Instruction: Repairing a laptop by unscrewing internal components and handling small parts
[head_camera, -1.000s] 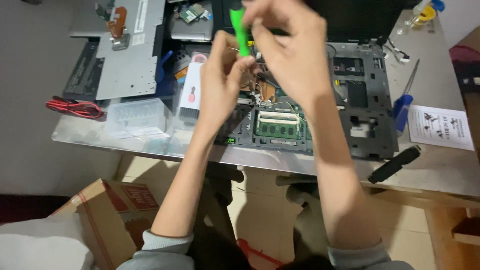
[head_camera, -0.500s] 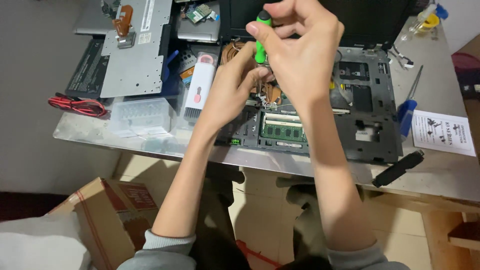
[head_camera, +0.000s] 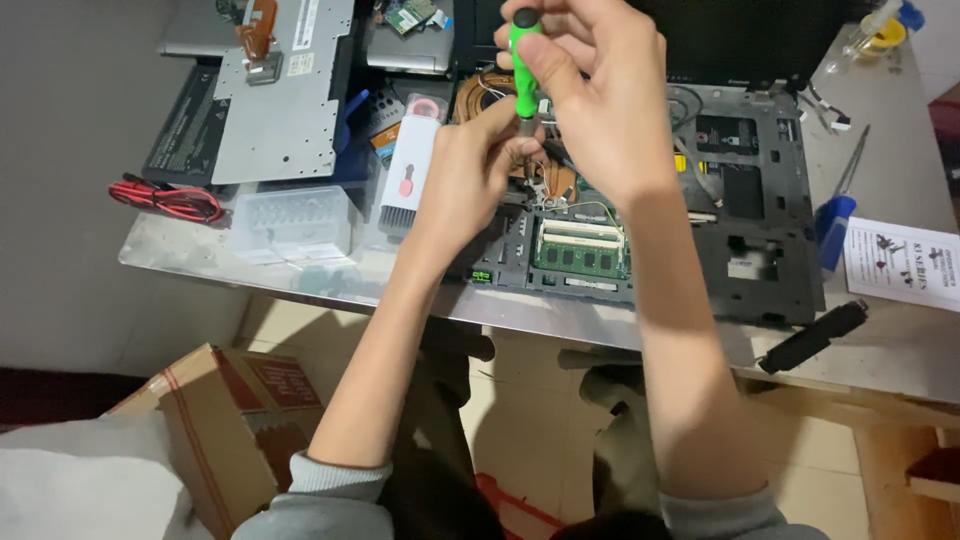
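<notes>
Two hands on one green screwdriver (head_camera: 524, 62) over an opened laptop (head_camera: 650, 220).
Head view: right hand (head_camera: 600, 90) grasps the screwdriver handle at 12 o'clock, tool upright; left hand (head_camera: 470, 165) pinches the shaft low down, fingertips closed on it, above the laptop's board. Green memory module (head_camera: 582, 250) at 5 o'clock of the tip. Clear plastic box (head_camera: 290, 222) at 9 o'clock, blue-handled screwdriver (head_camera: 835, 215) at 3 o'clock.

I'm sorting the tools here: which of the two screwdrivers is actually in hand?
The green-handled screwdriver, gripped upright by the right hand; the blue-handled screwdriver lies untouched on the table.
</notes>
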